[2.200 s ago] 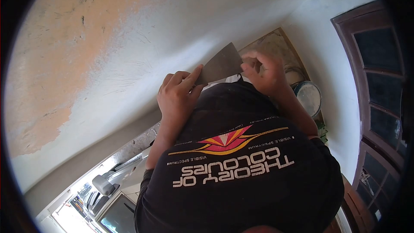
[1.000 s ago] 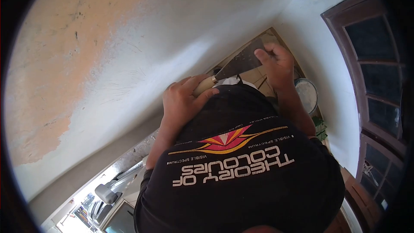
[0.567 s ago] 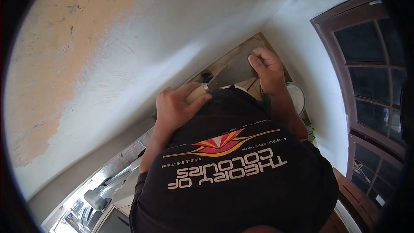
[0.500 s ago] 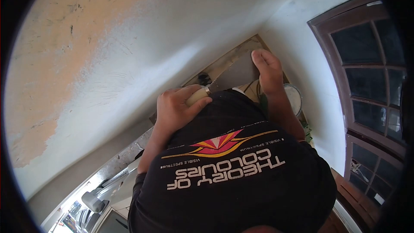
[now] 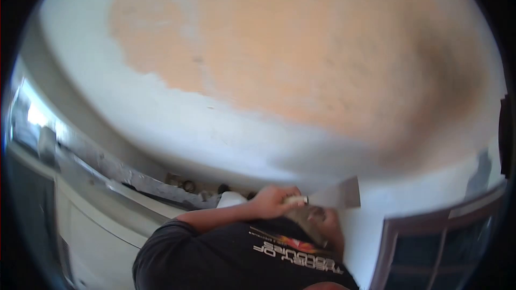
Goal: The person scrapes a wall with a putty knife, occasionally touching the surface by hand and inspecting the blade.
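Note:
My left hand (image 5: 273,202) is closed round the pale handle of a wide putty knife (image 5: 336,195). Its broad, thin blade flares out to the right, in front of the wall's lower part. Just below the blade is my right hand (image 5: 329,224), with curled fingers. It seems to hold a flat brownish-grey piece (image 5: 307,223) in front of my shirt; blur hides what kind of piece this is. The wall (image 5: 258,59) fills the upper view, with a large peach area above a white, smoothed band.
At the lower right stands a brown door with glass panes (image 5: 414,252). A ledge (image 5: 145,185) with small things on it runs along the left, beside a pale cabinet-like surface (image 5: 99,236). A dark blurred patch (image 5: 446,70) shows at the upper right.
My view has swung up and left, showing more of the peach wall. Both hands now appear lower in view, and my right hand has come off the far end of the putty knife's blade.

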Demonstrator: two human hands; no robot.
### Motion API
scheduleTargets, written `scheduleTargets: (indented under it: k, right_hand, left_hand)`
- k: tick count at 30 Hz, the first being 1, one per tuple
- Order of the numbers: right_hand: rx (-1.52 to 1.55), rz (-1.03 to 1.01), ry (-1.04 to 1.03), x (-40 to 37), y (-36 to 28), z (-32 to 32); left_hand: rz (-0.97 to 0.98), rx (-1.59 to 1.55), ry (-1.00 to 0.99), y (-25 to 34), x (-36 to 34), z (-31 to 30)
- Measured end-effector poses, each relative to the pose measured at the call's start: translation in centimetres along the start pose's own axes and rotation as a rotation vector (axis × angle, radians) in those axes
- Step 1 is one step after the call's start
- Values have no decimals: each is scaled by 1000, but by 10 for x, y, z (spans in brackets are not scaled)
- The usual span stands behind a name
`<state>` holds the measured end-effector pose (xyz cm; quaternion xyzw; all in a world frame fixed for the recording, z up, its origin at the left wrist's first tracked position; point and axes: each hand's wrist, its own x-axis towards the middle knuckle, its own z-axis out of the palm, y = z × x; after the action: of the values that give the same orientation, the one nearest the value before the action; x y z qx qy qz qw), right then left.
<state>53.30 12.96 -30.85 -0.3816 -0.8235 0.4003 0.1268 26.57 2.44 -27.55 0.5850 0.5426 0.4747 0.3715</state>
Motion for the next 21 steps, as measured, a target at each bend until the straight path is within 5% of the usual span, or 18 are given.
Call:
scheduleTargets:
  k: [6, 11, 18, 21]
  right_hand:
    - [210, -99, -209, 42, -72, -12]
    - [237, -475, -167, 78, -111, 10]
    - [301, -569, -185, 108, -164, 16]
    - [339, -748, -189, 137, -210, -5]
  left_hand:
    - [25, -21, -28, -6, -4, -3]
    - [-77, -2, -10, 1, -15, -35]
    - [-57, 158, -22, -14, -42, -81]
    - [1, 132, 163, -14, -51, -119]
